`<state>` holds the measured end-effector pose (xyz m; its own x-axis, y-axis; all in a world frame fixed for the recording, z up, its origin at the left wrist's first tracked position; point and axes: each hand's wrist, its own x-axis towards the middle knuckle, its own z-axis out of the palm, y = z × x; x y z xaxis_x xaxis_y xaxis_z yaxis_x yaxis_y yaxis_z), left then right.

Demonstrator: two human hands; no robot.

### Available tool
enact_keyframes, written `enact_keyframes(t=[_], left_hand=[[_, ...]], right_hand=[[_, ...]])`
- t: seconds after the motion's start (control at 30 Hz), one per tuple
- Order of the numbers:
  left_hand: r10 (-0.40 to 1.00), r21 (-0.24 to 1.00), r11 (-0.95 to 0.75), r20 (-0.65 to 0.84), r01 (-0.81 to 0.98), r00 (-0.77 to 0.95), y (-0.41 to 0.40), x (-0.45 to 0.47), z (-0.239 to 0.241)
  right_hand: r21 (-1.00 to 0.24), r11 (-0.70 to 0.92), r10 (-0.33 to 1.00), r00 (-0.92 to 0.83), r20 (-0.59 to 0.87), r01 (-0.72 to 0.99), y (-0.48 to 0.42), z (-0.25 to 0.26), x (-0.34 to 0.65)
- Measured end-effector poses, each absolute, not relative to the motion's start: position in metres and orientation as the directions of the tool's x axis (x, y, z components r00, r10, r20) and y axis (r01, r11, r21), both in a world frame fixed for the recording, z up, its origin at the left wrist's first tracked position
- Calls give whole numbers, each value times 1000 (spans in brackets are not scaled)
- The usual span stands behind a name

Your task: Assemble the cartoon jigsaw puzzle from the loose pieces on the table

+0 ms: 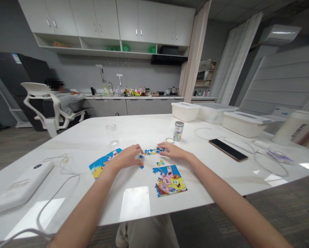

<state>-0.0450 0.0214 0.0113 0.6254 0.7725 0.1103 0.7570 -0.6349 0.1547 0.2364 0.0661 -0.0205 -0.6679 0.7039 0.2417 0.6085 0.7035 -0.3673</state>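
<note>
My left hand (128,157) is curled, with a blue jigsaw piece (141,156) between thumb and fingers. Below its thumb, another small blue piece lies on the table. My right hand (173,151) has its fingers apart, resting at the right end of a cluster of loose jigsaw pieces (151,152). Closer to me is a partly assembled jigsaw (171,181) with a pink starfish and a yellow sponge character; its left edge is ragged. Just above it lies a small yellow-and-blue clump (160,162). The picture card (102,163) is partly hidden behind my left hand and forearm.
A printed tin (178,131) stands beyond my right hand, next to a round lid (169,140). A clear container (111,132) is at the back left. Right are a phone (228,150), cables and storage boxes (243,124); left, a white device (21,187). A person sits far left.
</note>
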Motion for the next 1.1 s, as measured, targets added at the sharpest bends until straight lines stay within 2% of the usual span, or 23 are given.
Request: enact_keyframes(t=[0.17,0.3,0.43,0.7,0.9,1.1], left_hand=[[801,118,-593,191,797,567,23,-30,-7],[808,88,-570,237,817,539,23,-23,-10],[792,100,-599,219,795,569,22,-29,-3],[753,142,-657,93,740,651,23,-42,0],[732,152,-681,100,717,674,19,-27,-5],[760,153,-650,118,745,639,22,-30,-12]], right_hand=[[-418,654,728,-674,122,631,58,-18,231],[-415,642,748,-647,152,645,57,-19,227],[-393,654,746,-639,189,647,57,-19,227],[-385,694,707,-678,202,609,61,-26,227],[-370,727,673,-707,216,579,58,-24,222],[-363,690,716,-665,213,627,61,-24,226]])
